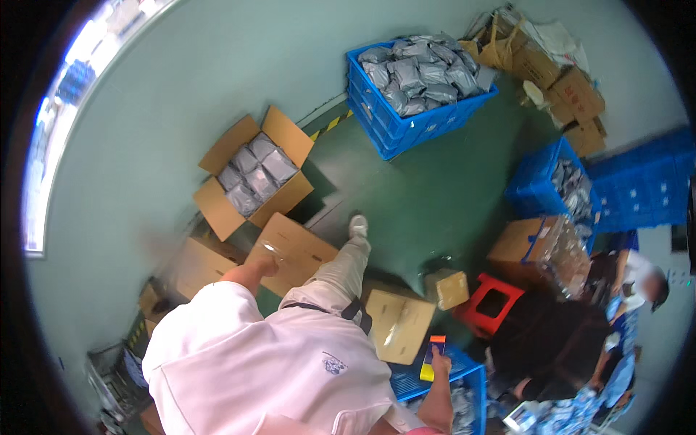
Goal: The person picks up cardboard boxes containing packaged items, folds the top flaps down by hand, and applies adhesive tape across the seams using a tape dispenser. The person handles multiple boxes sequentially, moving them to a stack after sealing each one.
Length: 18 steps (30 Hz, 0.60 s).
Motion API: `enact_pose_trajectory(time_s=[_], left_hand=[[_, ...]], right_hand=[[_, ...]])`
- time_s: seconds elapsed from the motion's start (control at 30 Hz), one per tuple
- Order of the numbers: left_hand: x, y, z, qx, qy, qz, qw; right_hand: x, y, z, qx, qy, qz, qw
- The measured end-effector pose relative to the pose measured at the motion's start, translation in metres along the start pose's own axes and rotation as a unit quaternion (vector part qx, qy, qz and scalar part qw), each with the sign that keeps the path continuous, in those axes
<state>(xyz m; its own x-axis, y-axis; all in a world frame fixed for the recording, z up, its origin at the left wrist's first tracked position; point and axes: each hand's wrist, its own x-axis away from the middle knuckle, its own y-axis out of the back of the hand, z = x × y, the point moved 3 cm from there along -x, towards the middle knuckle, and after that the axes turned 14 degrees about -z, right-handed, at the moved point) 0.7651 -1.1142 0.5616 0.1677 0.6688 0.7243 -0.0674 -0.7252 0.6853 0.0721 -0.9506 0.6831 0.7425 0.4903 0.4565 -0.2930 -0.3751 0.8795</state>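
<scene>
The right hand (440, 362) grips an orange-and-yellow object (426, 373). The left hand (268, 266) is at a carton (306, 250), its grip unclear

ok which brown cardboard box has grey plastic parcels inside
The brown cardboard box beyond the left hand; only its spread flaps surround grey plastic parcels.

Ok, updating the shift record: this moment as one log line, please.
left hand: over brown carton, contact unclear | right hand: holds orange-and-yellow item | nearby: open carton, blue crate, both holding grey packets
</scene>
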Motion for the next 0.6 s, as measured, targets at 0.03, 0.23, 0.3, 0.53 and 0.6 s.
enact_pose_trajectory(time_s=[0.03, 0.23, 0.3, 0.53, 0.6], left_hand=[[-0.013, -0.01, 0.01, -0.017, -0.012, 0.029, 0.999], [-0.127, 0.141, -0.052, 0.146, -0.07, -0.024, 0.987], [-0.157, 0.186, -0.06, 0.402, 0.168, -0.152, 0.887], [-0.125, 0.291, -0.051, 0.586, 0.132, -0.301, 0.741], [-0.121, 0.247, -0.024, 0.571, 0.216, -0.305, 0.731]], right_hand=[[-0.029, 0.023, 0.028, -0.008, 0.032, -0.027, 0.999], [-0.123, 0.154, 0.191, -0.068, 0.141, -0.118, 0.981], [-0.127, 0.184, 0.27, -0.048, 0.179, -0.062, 0.981], [-0.186, 0.159, 0.518, 0.026, 0.359, 0.009, 0.933], [-0.173, 0.147, 0.599, 0.048, 0.434, 0.002, 0.899]])
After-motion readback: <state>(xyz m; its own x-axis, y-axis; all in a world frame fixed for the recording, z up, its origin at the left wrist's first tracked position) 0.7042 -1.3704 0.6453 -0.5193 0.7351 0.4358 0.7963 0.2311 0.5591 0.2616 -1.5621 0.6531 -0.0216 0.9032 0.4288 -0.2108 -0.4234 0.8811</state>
